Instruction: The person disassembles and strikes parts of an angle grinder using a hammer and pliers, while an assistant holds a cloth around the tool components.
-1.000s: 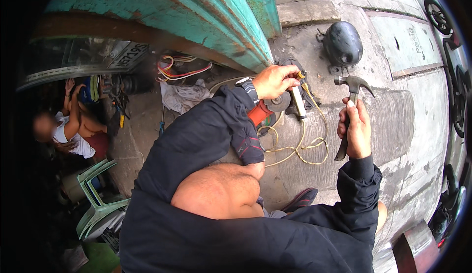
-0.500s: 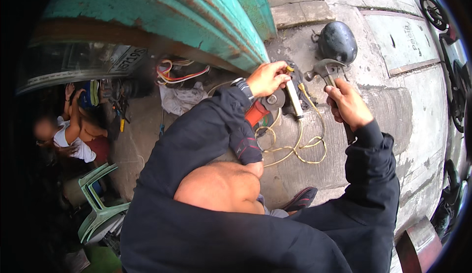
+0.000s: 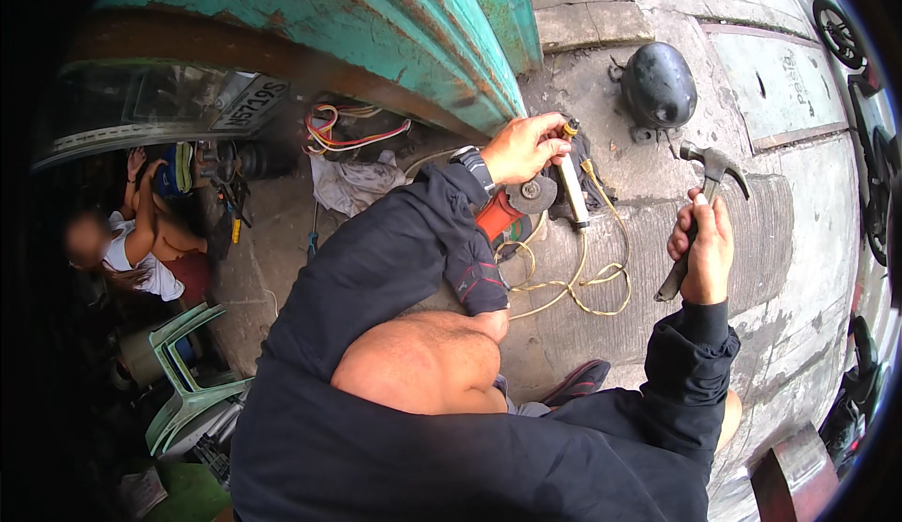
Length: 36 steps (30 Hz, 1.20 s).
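Observation:
In my right hand (image 3: 703, 249) is a claw hammer (image 3: 716, 163), gripped by its dark handle. Its head points away from me, raised over the pavement to the right. My left hand (image 3: 528, 151) pinches thumb and forefinger at the upper end of a white bar with a yellow end (image 3: 571, 191); a yellowish cord leaves its lower end. Just beneath this hand lies a red angle grinder (image 3: 498, 214) with a grey disc (image 3: 533, 193). Beyond the hammer sits a black domed compressor (image 3: 660, 85), apart from both hands.
Yellowish cord (image 3: 601, 311) loops on the concrete by my shoe (image 3: 576, 383). A rusty green metal panel (image 3: 413, 47) stands ahead on the left. Near it are coloured wires (image 3: 329, 132) and a pale rag (image 3: 352, 182). Farther left, a person (image 3: 155, 254) sits by a green chair (image 3: 178, 372).
My right hand has shifted right and a little nearer with the hammer, whose head has come away from the compressor and turned. My left hand stays at the white bar.

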Available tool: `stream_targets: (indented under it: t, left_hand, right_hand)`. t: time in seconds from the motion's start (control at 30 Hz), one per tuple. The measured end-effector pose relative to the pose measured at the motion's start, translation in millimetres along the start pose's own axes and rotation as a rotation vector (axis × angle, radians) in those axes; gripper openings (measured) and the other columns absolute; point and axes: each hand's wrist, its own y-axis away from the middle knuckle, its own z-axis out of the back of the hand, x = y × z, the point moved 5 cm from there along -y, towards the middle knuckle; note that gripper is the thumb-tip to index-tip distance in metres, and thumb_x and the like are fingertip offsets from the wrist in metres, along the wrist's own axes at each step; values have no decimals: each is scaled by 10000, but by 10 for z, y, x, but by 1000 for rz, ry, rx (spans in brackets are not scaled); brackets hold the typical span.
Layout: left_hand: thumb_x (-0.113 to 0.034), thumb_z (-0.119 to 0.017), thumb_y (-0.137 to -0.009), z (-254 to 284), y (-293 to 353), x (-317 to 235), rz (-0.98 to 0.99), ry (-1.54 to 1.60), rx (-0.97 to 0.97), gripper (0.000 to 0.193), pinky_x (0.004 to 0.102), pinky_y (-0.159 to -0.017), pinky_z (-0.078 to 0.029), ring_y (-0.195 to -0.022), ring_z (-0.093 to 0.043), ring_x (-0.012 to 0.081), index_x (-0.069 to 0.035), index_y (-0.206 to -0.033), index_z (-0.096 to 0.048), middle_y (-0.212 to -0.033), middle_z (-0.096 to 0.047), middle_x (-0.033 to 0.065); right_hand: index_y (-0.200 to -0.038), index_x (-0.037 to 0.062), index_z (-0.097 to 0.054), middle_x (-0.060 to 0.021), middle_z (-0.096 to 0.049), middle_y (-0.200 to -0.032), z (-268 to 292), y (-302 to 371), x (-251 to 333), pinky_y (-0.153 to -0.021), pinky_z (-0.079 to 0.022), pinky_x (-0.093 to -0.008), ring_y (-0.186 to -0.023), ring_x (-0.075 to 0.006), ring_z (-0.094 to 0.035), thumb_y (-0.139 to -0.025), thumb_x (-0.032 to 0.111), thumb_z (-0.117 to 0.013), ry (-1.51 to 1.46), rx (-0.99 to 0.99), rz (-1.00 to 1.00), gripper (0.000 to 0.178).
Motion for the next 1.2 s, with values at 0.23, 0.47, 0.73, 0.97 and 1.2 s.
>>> stream_targets:
  t: [0.23,0.47,0.73,0.97,1.2]
  left_hand:
    - [-86,-588,-1005,-62,60,-34,-13,-87,47,123,271,-752,-543,-822,-663,106,6,-1086,-599,-907,-696,58]
    - [-98,-623,-973,-77,120,-163,-121,-315,39,143,318,-747,-551,-797,-698,150,-5,-1079,-602,-849,-717,76]
    - [-95,-604,-988,-33,151,-69,76,-163,-10,157,282,-731,-558,-812,-703,119,20,-1094,-608,-913,-712,70]
    - [-65,-582,-1000,5,82,-38,4,43,-25,133,274,-749,-549,-830,-659,116,24,-1098,-591,-916,-668,45]
    - [-79,-608,-989,-24,80,-44,25,-87,3,164,283,-754,-552,-806,-677,115,16,-1123,-602,-907,-709,66]
  right_hand:
    - [-1212,61,-518,12,-484,-761,-149,25,3,-457,-358,-223,-519,-61,-420,-1063,248,-491,17,47,21,240]
    - [-1172,33,-497,-1,-457,-741,-248,-128,873,-476,-358,-249,-547,-70,-419,-1079,328,-444,-69,-194,521,314]
    - [-1133,76,-549,22,-483,-701,-517,18,269,-463,-388,-246,-536,-66,-454,-1066,309,-501,382,370,-136,247]
    - [-1155,78,-563,42,-458,-738,-475,-136,505,-442,-343,-210,-514,-32,-386,-1054,287,-518,183,117,111,237]
    - [-1204,56,-555,35,-442,-701,-465,-127,291,-426,-348,-216,-488,-45,-396,-1062,328,-510,301,215,100,311]
